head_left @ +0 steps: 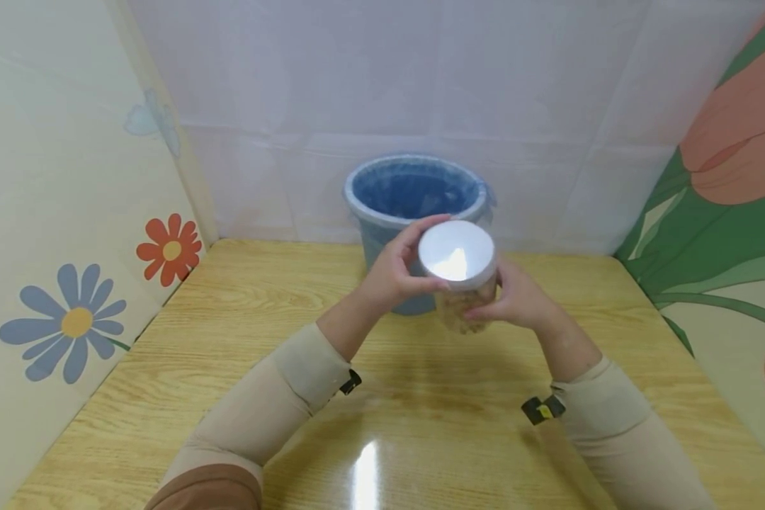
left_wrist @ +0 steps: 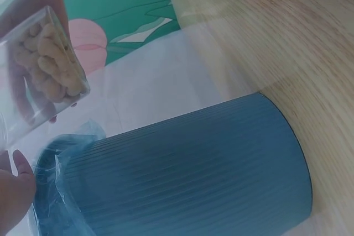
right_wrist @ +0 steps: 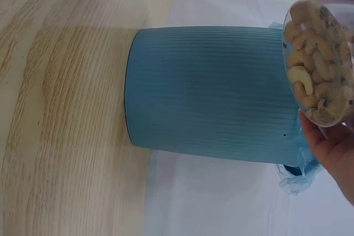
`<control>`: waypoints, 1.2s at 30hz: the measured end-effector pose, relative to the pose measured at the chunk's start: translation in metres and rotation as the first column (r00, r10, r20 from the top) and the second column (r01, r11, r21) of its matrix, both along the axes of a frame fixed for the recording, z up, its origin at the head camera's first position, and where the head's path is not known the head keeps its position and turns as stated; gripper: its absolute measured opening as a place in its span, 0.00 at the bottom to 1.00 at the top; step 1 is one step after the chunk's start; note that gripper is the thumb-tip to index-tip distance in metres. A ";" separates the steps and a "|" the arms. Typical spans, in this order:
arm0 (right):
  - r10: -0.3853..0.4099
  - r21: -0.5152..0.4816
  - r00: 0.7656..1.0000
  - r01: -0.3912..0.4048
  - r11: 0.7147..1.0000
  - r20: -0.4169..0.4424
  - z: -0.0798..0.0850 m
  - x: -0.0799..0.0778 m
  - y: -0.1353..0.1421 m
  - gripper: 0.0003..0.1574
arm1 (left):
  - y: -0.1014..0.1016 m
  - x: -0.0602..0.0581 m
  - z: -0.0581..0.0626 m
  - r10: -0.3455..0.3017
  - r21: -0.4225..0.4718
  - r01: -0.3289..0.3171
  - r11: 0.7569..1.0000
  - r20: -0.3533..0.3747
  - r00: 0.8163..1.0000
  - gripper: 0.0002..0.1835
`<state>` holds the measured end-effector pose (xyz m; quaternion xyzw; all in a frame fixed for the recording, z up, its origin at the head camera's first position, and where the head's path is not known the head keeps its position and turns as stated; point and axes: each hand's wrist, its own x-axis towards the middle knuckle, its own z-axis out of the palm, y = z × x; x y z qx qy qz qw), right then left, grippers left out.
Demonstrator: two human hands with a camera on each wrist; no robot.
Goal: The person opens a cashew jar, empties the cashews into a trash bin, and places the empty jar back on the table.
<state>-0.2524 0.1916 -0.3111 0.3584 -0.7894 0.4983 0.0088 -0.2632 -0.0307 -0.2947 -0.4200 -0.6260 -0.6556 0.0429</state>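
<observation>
Head view: a person's two hands hold a clear jar [head_left: 465, 304] upright, or nearly so, just in front of a blue bin [head_left: 382, 248]. The left hand [head_left: 394, 268] grips the jar high up, thumb and fingers curved around the rim of its plain white lid [head_left: 457, 251], which catches a bright glare. The right hand [head_left: 516, 294] clasps the body lower down, its thumb across the near side. Only this view shows the lid, the bin's open mouth and the blue flower [head_left: 76, 322] and red flower [head_left: 171, 249] on the left panel. The bin stands on a wood-grain table [head_left: 395, 397] before a pale cloth [head_left: 395, 78].

Left wrist view, turned sideways: through the jar's clear wall, pale nuts [left_wrist: 52, 64] that look like cashews gather at its bottom end. The right hand's fingers lie behind it. The bin's ribbed side fills much of the picture, with a crinkled translucent blue liner [left_wrist: 66, 192] folded over the rim.

Right wrist view, also sideways: the jar's round underside shows, revealing curved nuts and dark specks among them. The jar overlaps the bin's rim in the picture.
</observation>
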 end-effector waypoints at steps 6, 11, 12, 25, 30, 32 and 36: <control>-0.033 0.005 0.999 0.032 0.999 0.014 -0.002 -0.002 0.003 0.61 | -0.004 0.001 0.000 0.034 0.013 -0.033 0.999 -0.009 0.999 0.57; -0.075 0.002 0.997 0.075 0.997 0.024 -0.003 -0.006 0.012 0.56 | -0.008 0.001 -0.002 0.053 0.023 -0.053 0.998 0.007 0.999 0.59; -0.084 0.000 0.996 0.084 0.996 0.030 -0.003 -0.007 0.014 0.55 | -0.009 0.000 -0.004 0.052 0.022 -0.053 0.998 0.010 0.999 0.59; -0.170 -0.059 0.978 0.178 0.982 0.116 -0.011 -0.018 0.039 0.50 | -0.021 -0.004 -0.027 0.047 -0.003 -0.047 0.999 0.058 0.997 0.58; -0.240 -0.050 0.967 0.245 0.968 0.090 -0.011 -0.020 0.046 0.50 | -0.026 -0.006 -0.038 0.064 -0.089 -0.059 0.994 0.056 0.996 0.50; -0.266 -0.041 0.961 0.270 0.962 0.080 -0.010 -0.021 0.048 0.50 | -0.029 -0.008 -0.044 0.085 -0.154 -0.077 0.985 0.046 0.995 0.46; -0.288 -0.042 0.953 0.293 0.955 0.094 -0.008 -0.020 0.048 0.50 | -0.032 -0.011 -0.056 0.126 -0.269 -0.109 0.957 0.045 0.991 0.45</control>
